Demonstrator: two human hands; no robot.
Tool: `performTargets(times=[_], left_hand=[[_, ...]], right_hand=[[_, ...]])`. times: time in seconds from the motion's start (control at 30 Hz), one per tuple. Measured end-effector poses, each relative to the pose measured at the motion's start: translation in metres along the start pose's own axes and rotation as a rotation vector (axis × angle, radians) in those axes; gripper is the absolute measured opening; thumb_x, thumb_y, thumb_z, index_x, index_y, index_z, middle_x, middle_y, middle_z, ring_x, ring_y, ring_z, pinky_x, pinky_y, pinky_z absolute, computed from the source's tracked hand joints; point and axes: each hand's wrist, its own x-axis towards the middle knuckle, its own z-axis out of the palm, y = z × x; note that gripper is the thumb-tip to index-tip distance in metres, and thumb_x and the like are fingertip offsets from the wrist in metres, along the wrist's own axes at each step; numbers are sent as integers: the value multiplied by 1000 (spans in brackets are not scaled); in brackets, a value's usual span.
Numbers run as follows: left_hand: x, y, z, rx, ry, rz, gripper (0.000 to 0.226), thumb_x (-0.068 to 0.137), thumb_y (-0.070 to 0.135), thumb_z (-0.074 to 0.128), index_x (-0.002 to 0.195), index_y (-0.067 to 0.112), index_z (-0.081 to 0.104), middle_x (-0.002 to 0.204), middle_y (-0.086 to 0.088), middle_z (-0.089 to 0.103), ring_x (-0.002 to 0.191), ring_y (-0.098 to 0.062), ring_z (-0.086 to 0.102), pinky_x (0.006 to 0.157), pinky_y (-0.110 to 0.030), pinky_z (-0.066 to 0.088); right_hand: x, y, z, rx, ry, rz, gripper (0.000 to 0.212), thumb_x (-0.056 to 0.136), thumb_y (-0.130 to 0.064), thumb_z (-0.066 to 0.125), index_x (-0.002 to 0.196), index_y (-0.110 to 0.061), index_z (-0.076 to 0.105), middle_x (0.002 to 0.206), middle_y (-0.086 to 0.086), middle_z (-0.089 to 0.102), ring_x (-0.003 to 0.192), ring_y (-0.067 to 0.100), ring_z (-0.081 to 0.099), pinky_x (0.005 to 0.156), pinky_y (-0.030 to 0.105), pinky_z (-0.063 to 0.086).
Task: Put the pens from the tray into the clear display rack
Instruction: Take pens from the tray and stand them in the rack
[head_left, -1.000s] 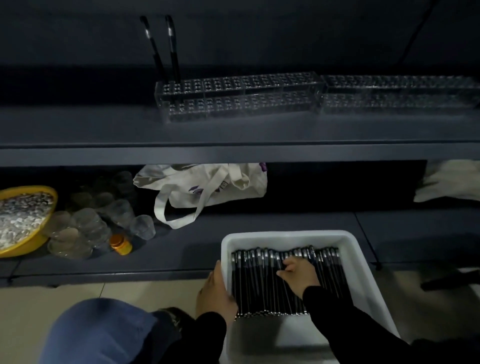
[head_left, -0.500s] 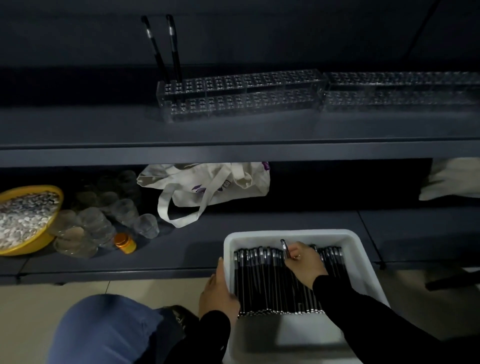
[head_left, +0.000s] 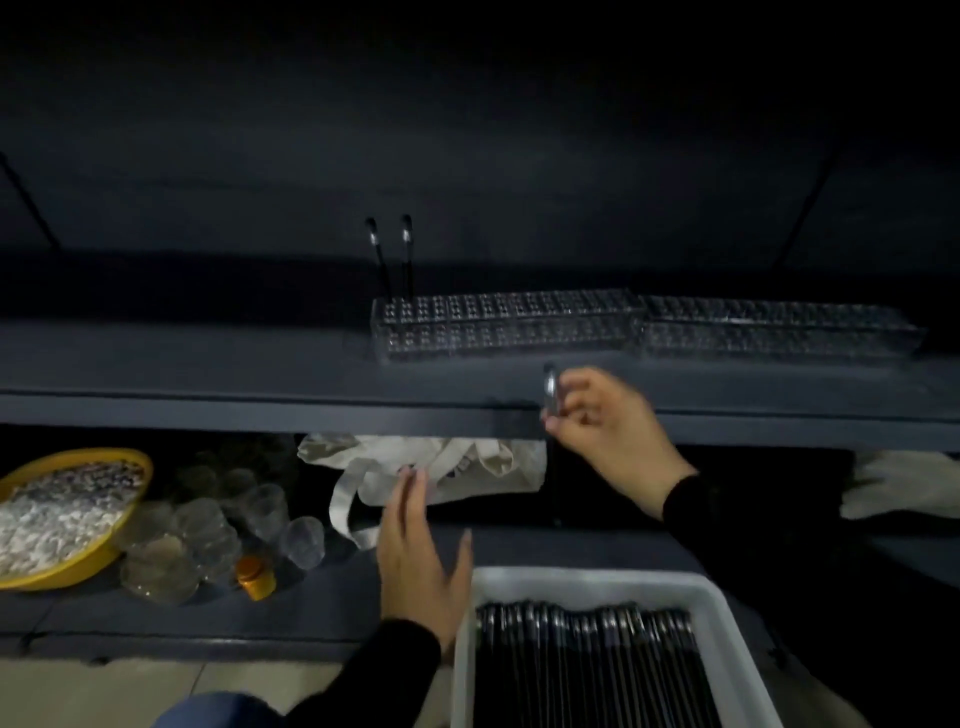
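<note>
While the right hand (head_left: 602, 421) pinched a slim black pen with a silver clip (head_left: 550, 387) just below the clear perforated plastic display rack (head_left: 498, 325), the left hand (head_left: 421, 566) hung with fingers loose, holding nothing, beside the white plastic tray (head_left: 587, 579). In such dim light the tip could likely miss a hole and knock the two upright black pens (head_left: 392, 257) at the rack's left end.

Right hand (head_left: 605, 434) pinching a pen (head_left: 550, 388) upright, just below the clear display rack (head_left: 506, 325); left hand (head_left: 423, 564) spread beside tray (head_left: 597, 579).
</note>
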Motion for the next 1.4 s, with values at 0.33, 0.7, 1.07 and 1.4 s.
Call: performTargets(times=[0.33,0.7,1.07,1.4], left_hand=[[196,4,-55,103,-218,-178,88,85,44,66,151,17,15,153,-6,24,133,-25,38,102,-30,36],[199,-19,-43,202,-131,-24,87,84,49,66,151,28,14,135,0,55,113,-21,58,91,-31,48],[199,-19,-40,253,-117,-6,85,85,44,66,151,25,15,122,1,63,103,-18,61,86,-28,46],[113,-30,-30,414,3,110,63,94,42,28,141,2,41,145,-14,44,137,-28,36,114,-36,13]], right_hand=[[138,-133,32,-28,132,-331,56,89,-2,58,135,-28,40,101,-3,56,89,14,60,71,22,48],[171,-94,78,-46,93,-352,52,90,2,55,132,-27,43,103,-7,53,94,13,59,84,24,50],[162,-77,76,-190,-103,-273,56,91,4,52,134,-32,43,120,3,55,106,14,58,95,30,50],[50,-24,-1,-114,-68,-150,56,91,2,55,119,-45,43,110,-9,60,95,5,62,84,17,50]])
